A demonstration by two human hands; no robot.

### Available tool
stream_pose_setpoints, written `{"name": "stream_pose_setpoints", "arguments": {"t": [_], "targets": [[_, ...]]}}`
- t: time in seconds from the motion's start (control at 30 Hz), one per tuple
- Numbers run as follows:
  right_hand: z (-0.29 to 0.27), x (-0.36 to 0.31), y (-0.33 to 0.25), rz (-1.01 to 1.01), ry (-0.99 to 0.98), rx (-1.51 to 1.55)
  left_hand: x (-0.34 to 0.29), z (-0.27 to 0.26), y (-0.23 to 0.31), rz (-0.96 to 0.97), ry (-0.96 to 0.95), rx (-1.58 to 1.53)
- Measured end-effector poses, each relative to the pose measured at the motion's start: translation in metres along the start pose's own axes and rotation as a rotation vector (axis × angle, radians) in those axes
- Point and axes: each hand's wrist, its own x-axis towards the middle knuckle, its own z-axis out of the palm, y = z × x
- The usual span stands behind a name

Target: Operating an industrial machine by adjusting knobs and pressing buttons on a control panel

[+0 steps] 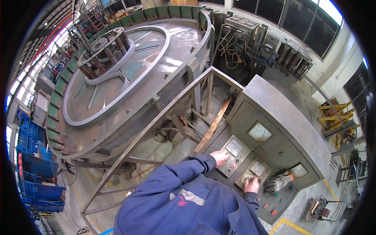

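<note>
My left hand [220, 157] rests at the lower left of a small control box [237, 161] with a round-dial meter [234, 148]. Its fingers curl in at the box face, and what they hold there is hidden. My right hand [252, 185] pinches a knob [246, 178] on a second box [263, 173] below its meter [257, 168]. Both boxes sit on the sloping face of a grey control cabinet [244, 113]. Beside my right hand, a grey work glove [277, 182] with an orange cuff lies on the panel, near red and green push buttons [274, 212].
A large round steel turntable [180, 58] carrying a curved metal strip [166, 43] stands at the left, behind an angle-iron frame [156, 135]. A worn wooden stick [213, 127] leans beside the cabinet. Cables [233, 51] hang at the back; yellow racks [333, 113] stand right.
</note>
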Motion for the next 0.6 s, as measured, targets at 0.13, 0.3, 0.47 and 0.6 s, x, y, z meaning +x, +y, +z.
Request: {"name": "stream_pose_setpoints", "arguments": {"t": [0.13,0.3,0.47,0.6], "targets": [[-0.001,-0.001,-0.001,0.0,0.003,0.026,0.001,0.005,-0.001,-0.037,-0.003,-0.029],[-0.002,0.002,-0.007,0.006,-0.022,0.024,0.003,0.038,-0.02,-0.147,0.037,-0.125],[0.005,0.001,0.006,0.03,-0.002,-0.008,0.002,0.002,0.001,0.016,0.026,-0.025],[0.003,0.002,0.001,0.0,-0.006,0.013,0.009,0.035,-0.024,-0.267,-0.157,-0.219]]}}
